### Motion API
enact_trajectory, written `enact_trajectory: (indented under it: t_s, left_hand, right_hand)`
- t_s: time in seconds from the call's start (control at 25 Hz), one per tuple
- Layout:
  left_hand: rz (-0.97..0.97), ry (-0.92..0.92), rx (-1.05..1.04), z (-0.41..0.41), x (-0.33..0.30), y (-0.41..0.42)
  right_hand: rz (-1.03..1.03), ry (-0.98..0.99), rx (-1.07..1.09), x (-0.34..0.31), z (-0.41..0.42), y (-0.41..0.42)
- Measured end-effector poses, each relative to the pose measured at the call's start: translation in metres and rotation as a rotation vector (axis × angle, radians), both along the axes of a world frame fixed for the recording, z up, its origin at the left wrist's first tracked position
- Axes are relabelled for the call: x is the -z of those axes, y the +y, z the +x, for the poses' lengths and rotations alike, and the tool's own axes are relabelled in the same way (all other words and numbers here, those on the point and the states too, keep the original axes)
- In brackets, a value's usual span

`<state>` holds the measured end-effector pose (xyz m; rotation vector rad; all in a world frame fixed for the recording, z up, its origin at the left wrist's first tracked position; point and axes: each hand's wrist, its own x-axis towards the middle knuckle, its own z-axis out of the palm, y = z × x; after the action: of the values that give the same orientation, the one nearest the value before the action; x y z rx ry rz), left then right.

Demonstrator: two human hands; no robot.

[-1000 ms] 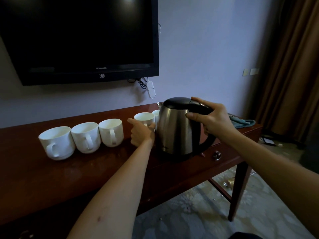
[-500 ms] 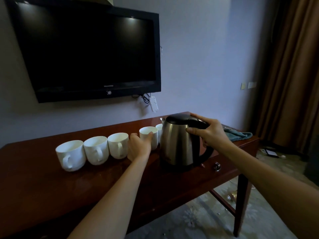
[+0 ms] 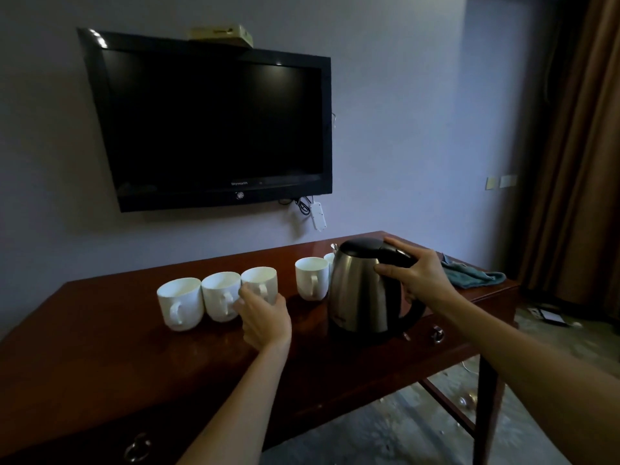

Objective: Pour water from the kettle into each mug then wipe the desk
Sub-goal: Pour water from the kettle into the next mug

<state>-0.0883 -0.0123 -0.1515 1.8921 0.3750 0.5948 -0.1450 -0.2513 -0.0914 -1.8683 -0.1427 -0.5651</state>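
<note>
On the table, the kettle is held upright by its handle in the right hand; left of it, the third mug is gripped by the left hand.

A brushed steel kettle with a dull sheen, its lid and handle in smooth black plastic, stands on a desk of dark red wood, polished glossy enough to show reflections. At the kettle's 9 o'clock, white mugs look like glazed ceramic, smooth and softly shiny. At its 3 o'clock lies a teal cloth, matt and rumpled. Metal ring pulls hang on the desk front. The TV on the wall has a glossy black frame.
</note>
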Motion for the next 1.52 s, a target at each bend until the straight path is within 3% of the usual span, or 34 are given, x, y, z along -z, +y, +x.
enact_trajectory:
  t_s: [0.24,0.48,0.96,1.28,1.52]
  left_hand:
    - [-0.175,0.111,-0.031,0.005,0.001,0.006]
    - [-0.201,0.047,0.015,0.021,0.001,0.002]
    - [0.264,0.081,0.103,0.012,0.008,0.04]
    - [0.384,0.066,0.268,0.022,0.013,0.074]
    - [0.325,0.037,0.373,0.029,0.018,0.082]
  right_hand:
    - [0.001,0.028,-0.006,0.001,-0.007,0.01]
    - [0.007,-0.002,-0.031,0.009,-0.003,0.011]
    - [-0.036,0.053,-0.033,-0.011,-0.007,0.021]
    - [-0.218,0.207,-0.118,-0.055,0.006,0.045]
    - [-0.454,0.31,-0.193,-0.09,0.023,0.071]
